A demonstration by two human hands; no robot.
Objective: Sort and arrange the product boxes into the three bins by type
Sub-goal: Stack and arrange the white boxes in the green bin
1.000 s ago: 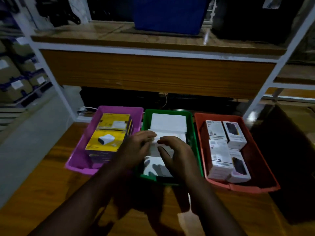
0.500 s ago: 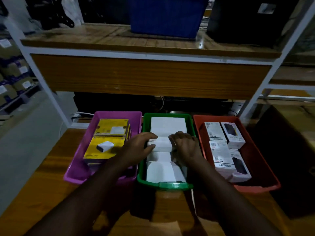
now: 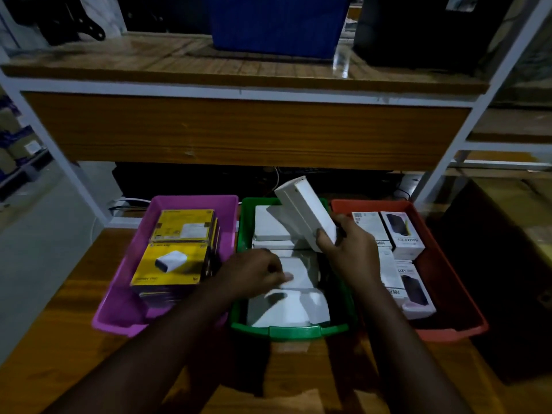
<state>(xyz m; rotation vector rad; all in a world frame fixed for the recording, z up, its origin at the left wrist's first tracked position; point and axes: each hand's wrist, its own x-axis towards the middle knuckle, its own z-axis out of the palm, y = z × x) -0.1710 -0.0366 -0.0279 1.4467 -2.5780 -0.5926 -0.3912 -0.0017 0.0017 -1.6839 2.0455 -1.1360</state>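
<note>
Three bins stand side by side on the wooden table: a purple bin [image 3: 125,294] with yellow boxes [image 3: 171,264], a green bin [image 3: 294,330] with plain white boxes [image 3: 270,225], and a red bin [image 3: 457,300] with white boxes printed with a dark device [image 3: 403,234]. My right hand [image 3: 349,249] grips a white box [image 3: 304,210], tilted up above the green bin's far end. My left hand [image 3: 254,273] reaches into the middle of the green bin, fingers curled on a flat white box [image 3: 295,271] lying there.
A wooden shelf [image 3: 239,127] with a white metal frame overhangs the far ends of the bins. A blue crate [image 3: 274,25] and dark items sit on top of it. A dark box [image 3: 507,279] stands right of the red bin. Cables run behind the bins.
My right hand has lifted one white box up out of the green bin and tilted it. My left hand moved nearer, onto the box in the bin's middle.
</note>
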